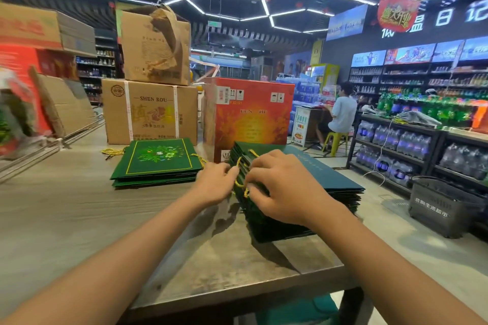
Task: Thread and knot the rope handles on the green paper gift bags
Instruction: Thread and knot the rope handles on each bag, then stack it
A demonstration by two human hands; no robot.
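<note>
While my fingers work at its near end, the gold rope handle (239, 184) sits at the top edge of the uppermost bag in the unfinished stack of green bags (311, 185), which serves as landmark for every entry below.

Item, rope: twisted gold cord, glossy, thin, looped over the stack's left edge.

Item, left hand (217, 185): just left of the stack, fingers curled together and pinching the cord.

Item, right hand (284, 187): lying on top of the stack, fingertips (253, 187) bent down onto the cord and bag edge; whether they pinch the cord or only press it, I cannot tell.

Risks, as I judge them: the cord end could fray or slip back through its hole if my pinch loosens; a knot tied too small would pull through; pulling hard could tear the paper at the hole; the stack overhangs the table (79, 219) at its right and could slide.

Item, stack: flat-folded dark green paper, matte, crisp-edged, many layers.

Item, finished bags (155, 163): left of the stack and apart from it, green with gold border and floral print, cords trailing.

Item, red carton (253, 113): just behind the stack, glossy printed board.

Item, brown cartons (150, 111): behind and left, plain corrugated, taped.

Item, table: grey wood-grain, smooth.
</note>
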